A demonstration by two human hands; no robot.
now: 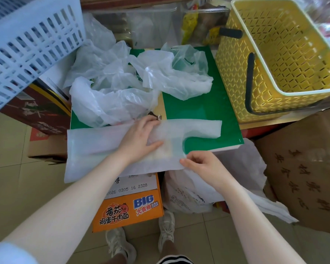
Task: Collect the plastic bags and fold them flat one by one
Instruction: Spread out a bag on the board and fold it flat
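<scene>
Pressing flat bag (95, 141), left hand (139, 138), right hand (200, 164) pinching its edge

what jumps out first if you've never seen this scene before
The eye lands on the flattened white plastic bag spread over the near edge of the green board, the left hand pressing flat on it while the right hand pinches its near edge. Behind lies a heap of crumpled bags, with a yellow basket on the right and a tilted pale blue crate on the left.
</scene>
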